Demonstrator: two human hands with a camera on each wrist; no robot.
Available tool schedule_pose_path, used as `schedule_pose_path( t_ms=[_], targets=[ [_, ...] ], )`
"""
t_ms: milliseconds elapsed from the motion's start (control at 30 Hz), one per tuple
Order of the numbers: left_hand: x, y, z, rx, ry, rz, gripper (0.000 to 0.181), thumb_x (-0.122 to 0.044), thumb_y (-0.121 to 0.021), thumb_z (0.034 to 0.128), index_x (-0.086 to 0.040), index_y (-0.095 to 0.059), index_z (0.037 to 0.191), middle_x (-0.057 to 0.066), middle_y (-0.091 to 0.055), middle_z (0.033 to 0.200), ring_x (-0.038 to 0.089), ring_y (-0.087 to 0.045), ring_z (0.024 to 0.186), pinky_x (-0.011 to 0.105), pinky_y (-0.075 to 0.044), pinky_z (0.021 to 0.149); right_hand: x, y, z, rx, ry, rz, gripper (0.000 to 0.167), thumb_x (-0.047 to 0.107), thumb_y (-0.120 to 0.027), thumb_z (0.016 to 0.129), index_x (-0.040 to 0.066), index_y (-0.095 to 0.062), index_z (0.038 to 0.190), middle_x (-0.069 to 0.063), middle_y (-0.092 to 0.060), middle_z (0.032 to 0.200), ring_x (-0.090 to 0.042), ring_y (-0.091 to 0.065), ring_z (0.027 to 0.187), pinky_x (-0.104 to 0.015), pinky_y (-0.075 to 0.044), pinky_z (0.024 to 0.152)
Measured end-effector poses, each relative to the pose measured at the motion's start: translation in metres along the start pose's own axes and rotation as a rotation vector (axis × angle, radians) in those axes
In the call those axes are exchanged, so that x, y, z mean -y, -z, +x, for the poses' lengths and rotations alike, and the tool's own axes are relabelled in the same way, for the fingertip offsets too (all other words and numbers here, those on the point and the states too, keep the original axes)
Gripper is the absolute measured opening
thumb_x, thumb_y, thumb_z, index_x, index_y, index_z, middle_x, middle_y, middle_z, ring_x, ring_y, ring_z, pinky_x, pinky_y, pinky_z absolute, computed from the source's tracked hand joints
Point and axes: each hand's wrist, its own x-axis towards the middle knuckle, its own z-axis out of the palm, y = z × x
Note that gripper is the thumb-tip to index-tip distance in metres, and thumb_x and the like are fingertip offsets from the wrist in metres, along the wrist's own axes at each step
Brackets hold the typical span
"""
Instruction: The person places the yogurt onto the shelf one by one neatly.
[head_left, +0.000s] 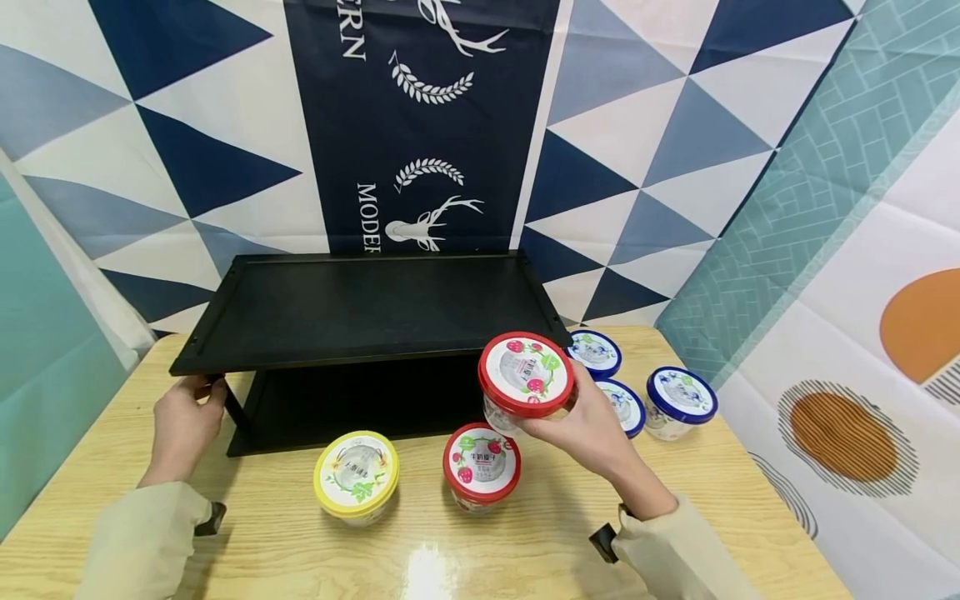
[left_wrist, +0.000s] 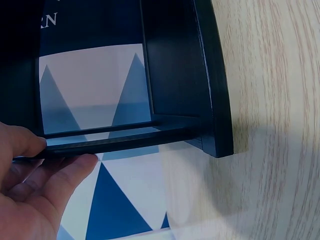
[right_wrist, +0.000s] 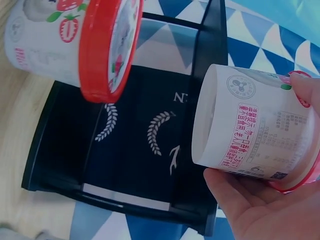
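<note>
My left hand (head_left: 187, 425) grips the left post of a black two-level rack (head_left: 375, 308); in the left wrist view its thumb and fingers (left_wrist: 75, 172) pinch that dark bar. My right hand (head_left: 592, 425) holds a red-lidded cup (head_left: 525, 373) in front of the rack's right front corner, above the table. In the right wrist view the held cup (right_wrist: 255, 125) shows its printed side and base, with the thumb and fingers around it. Another red-lidded cup (head_left: 482, 465) stands on the table just below it, and a yellow-lidded cup (head_left: 357, 475) stands to its left.
Several blue-lidded cups (head_left: 681, 398) stand on the wooden table (head_left: 315, 558) at the right, two of them close beside the rack's right end. Patterned cloth (head_left: 600, 100) hangs behind the rack and on the right side.
</note>
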Motion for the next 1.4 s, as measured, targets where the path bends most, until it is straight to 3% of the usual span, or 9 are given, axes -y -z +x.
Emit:
schedule_pose_path(
  t_ms=[467, 800, 1067, 1400],
  targets=[
    [0.000, 0.001, -0.001, -0.006, -0.018, -0.013, 0.032, -0.013, -0.042, 0.0959, 0.008, -0.057, 0.115, 0.031, -0.059, 0.113, 0.044, -0.057, 0.103, 0.017, -0.038, 0.057, 0.018, -0.007, 0.011, 0.043, 0.040, 0.035, 0.079, 0.025, -0.079, 0.073, 0.011, -0.034, 0.136, -0.009, -0.048, 0.133, -0.028, -0.050, 0.122, -0.046, -0.047, 0.094],
    [0.000, 0.001, -0.002, -0.001, -0.009, -0.010, 0.033, -0.013, -0.042, 0.0961, 0.008, -0.057, 0.116, 0.032, -0.059, 0.113, 0.045, -0.057, 0.103, 0.021, -0.040, 0.057, 0.035, -0.011, 0.023, 0.072, 0.060, 0.058, 0.082, 0.029, -0.080, 0.072, 0.014, -0.033, 0.138, -0.006, -0.048, 0.134, -0.025, -0.049, 0.120, -0.043, -0.049, 0.092],
    [0.000, 0.001, -0.001, -0.009, -0.024, -0.010, 0.033, -0.012, -0.042, 0.0957, 0.008, -0.057, 0.116, 0.032, -0.060, 0.112, 0.044, -0.058, 0.102, 0.021, -0.040, 0.056, 0.051, -0.014, 0.035, 0.080, 0.063, 0.017, 0.084, 0.036, -0.080, 0.072, 0.017, -0.032, 0.139, -0.003, -0.047, 0.134, -0.024, -0.048, 0.119, -0.043, -0.049, 0.091],
    [-0.001, 0.001, 0.000, -0.001, -0.008, -0.010, 0.032, -0.013, -0.043, 0.0963, 0.008, -0.057, 0.116, 0.032, -0.059, 0.112, 0.044, -0.057, 0.103, 0.022, -0.040, 0.057, 0.064, -0.017, 0.044, 0.126, 0.100, 0.065, 0.081, 0.029, -0.080, 0.072, 0.017, -0.033, 0.137, -0.002, -0.049, 0.133, -0.023, -0.050, 0.119, -0.042, -0.049, 0.092]
  ],
)
